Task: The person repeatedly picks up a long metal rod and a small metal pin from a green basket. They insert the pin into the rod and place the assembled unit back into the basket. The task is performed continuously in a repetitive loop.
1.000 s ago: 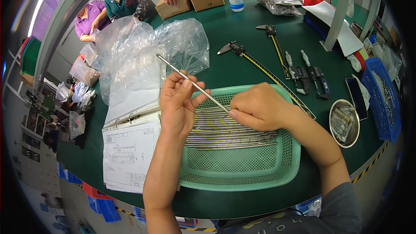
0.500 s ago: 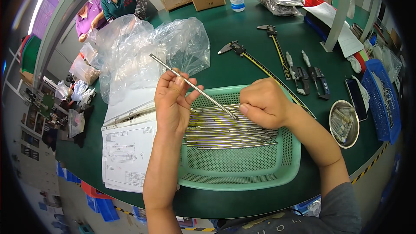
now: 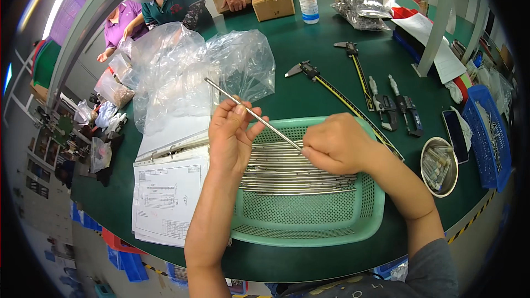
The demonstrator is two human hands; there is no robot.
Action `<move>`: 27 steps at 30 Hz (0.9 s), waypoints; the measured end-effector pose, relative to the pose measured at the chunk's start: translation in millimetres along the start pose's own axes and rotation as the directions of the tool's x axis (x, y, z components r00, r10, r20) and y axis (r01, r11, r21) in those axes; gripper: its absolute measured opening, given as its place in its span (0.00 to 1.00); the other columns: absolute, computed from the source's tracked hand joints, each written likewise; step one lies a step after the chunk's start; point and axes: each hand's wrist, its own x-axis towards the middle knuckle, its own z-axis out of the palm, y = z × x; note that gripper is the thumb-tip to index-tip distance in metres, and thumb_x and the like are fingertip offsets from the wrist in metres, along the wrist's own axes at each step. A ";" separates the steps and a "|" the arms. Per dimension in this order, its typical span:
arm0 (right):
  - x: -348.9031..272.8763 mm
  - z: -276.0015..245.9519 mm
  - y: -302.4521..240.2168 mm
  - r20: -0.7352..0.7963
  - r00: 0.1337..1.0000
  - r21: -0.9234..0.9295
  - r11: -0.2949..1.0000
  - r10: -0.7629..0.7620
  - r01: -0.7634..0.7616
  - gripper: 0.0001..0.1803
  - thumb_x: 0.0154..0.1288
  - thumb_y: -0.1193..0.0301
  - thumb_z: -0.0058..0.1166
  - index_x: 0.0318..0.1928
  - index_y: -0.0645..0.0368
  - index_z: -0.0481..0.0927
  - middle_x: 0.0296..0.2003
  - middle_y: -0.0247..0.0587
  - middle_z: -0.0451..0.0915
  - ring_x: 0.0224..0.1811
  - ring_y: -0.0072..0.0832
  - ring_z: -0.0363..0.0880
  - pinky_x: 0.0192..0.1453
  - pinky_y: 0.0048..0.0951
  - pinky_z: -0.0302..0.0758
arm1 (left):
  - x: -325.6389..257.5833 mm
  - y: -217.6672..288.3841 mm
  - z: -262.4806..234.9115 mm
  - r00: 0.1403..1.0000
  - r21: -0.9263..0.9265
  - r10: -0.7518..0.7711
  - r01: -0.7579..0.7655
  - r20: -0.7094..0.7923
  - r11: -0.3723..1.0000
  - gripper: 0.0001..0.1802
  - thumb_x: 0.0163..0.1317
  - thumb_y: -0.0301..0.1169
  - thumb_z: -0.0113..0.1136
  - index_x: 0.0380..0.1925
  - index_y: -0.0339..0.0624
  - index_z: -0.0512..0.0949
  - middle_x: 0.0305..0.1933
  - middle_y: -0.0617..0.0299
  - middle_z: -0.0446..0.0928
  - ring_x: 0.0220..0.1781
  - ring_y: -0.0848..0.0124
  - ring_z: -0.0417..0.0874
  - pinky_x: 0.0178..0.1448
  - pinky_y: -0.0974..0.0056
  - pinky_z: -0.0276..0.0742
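Note:
A slim metal rod [image 3: 266, 124] slants over the basket, its upper end to the left. My left hand [image 3: 229, 140] pinches it between thumb and fingers. At the rod's lower right end is my right hand [image 3: 339, 146], closed like a fist, with thumb and forefinger at the tip. Whatever that fist may hold is hidden. Beneath both hands sits a pale green perforated basket [image 3: 376, 209]. Several similar metal rods [image 3: 298, 183] lie side by side in it, partly covered by my right hand.
Left of the basket lies an open binder with a drawing [image 3: 165, 204], with clear plastic bags [image 3: 171, 77] beyond. Calipers [image 3: 345, 99] and micrometers [image 3: 406, 111] lie to the right, near a metal bowl [image 3: 454, 160] and a blue basket [image 3: 488, 143]. Co-workers stand across the table.
My right hand has come to the rod's lower end, where a gap showed before. The rod stays in my left hand. The whole view has shifted slightly.

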 end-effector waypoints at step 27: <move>-6.2 -6.1 -4.5 -0.467 0.865 -0.004 0.978 -0.185 0.206 0.09 0.45 0.74 0.45 0.14 0.60 0.64 0.12 0.38 0.64 0.12 0.31 0.61 0.20 0.30 0.56 | -20.7 -33.4 8.3 0.654 0.653 -0.047 -0.756 0.755 -0.034 0.08 0.43 0.24 0.56 0.27 0.39 0.74 0.31 0.57 0.71 0.35 0.59 0.76 0.38 0.58 0.73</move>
